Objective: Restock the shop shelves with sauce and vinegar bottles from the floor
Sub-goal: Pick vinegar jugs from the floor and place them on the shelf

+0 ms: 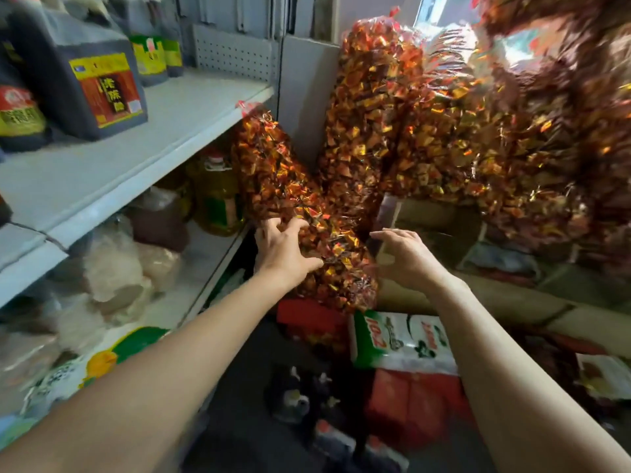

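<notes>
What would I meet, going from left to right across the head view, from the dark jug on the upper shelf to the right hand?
dark jug → yellow oil bottle → left hand → right hand. The bag of sweets that the left hand grips overlaps it, so it is left out.

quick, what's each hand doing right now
left hand: grips the bag of wrapped sweets
right hand: open, fingers by the bag's side, contact too blurred to tell

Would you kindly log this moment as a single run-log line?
left hand: grips long clear bag of red-gold wrapped sweets | right hand: reaches beside bag, contact unclear | dark bottles on floor: untouched
</notes>
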`<state>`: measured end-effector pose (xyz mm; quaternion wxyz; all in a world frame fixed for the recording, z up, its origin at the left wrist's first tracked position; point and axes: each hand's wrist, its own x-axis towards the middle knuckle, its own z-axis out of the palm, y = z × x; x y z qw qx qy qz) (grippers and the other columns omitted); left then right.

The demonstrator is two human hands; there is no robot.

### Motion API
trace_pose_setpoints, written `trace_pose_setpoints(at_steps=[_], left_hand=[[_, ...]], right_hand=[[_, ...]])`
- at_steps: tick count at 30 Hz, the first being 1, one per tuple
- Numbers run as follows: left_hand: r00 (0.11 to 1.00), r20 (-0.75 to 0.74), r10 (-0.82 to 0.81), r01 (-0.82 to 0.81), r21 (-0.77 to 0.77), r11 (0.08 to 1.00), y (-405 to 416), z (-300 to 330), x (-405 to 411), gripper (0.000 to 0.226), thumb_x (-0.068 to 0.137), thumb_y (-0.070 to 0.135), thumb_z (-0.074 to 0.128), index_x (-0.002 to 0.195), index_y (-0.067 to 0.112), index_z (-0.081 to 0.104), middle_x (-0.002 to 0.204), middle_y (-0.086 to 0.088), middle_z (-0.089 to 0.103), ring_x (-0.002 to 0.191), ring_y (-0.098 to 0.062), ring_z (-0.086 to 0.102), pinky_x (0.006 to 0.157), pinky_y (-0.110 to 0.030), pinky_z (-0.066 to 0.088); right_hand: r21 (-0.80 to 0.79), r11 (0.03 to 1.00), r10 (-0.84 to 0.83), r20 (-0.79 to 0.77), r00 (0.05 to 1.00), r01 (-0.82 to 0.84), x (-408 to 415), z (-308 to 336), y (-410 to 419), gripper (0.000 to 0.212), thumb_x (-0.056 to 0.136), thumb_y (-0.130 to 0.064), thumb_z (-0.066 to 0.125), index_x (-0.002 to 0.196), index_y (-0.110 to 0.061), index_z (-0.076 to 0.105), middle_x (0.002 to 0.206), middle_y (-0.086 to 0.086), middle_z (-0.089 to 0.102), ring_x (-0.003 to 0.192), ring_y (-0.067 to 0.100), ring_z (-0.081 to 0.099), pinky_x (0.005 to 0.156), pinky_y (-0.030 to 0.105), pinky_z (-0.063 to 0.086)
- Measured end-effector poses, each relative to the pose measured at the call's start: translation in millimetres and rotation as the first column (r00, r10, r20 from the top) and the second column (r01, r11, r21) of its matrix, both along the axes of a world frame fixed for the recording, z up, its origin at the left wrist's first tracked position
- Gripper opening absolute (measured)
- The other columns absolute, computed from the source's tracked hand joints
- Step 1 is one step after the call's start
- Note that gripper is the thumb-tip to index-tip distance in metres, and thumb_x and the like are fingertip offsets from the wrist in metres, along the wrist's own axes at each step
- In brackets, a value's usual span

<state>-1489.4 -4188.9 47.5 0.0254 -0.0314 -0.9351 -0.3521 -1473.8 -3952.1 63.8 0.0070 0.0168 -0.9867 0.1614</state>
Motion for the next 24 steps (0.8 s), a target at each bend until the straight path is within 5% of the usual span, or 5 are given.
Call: trace_pose_setpoints(at_steps=[12,17,24], left_hand=[[0.956,0.28,-0.086,0.154,-0.232,0.961,170.2,-109.0,83.7,0.074,0.077,0.045,0.081,0.141,0.034,0.045,0.154,-0.012,0.027,0.143,-0.034,0.024,0.113,-0.045,0.033],[0.898,0.427,-0.11,0.196,-0.164,0.967,231.9,-185.0,109.4,0.076,0.078,0.039,0.083,0.143,0.034,0.045,0.157,-0.011,0.024,0.145,-0.034,0.022,0.116,-0.044,0.028],[0.736,0.654,-0.174,0.298,-0.082,0.951,252.0,-329.3,146.0,0.085,0.077,0.04,0.084,0.149,0.026,0.042,0.152,-0.006,0.041,0.139,-0.026,0.04,0.109,-0.037,0.037]], right_hand=[[-0.125,0.979,-0.125,0.252,0.96,0.161,118.8,-135.1,188.3,0.079,0.077,-0.05,0.081,0.144,-0.02,0.053,0.154,0.012,0.044,0.144,0.029,0.034,0.118,0.037,0.025],[-0.192,0.938,-0.199,0.377,0.904,0.287,163.9,-219.2,250.1,0.077,0.079,-0.052,0.079,0.146,-0.026,0.051,0.164,0.006,0.026,0.15,0.028,0.024,0.122,0.04,0.022],[-0.292,0.834,-0.261,0.54,0.8,0.469,223.3,-376.9,267.4,0.064,0.084,-0.053,0.073,0.141,-0.031,0.055,0.163,0.002,0.031,0.148,0.026,0.03,0.119,0.037,0.024]])
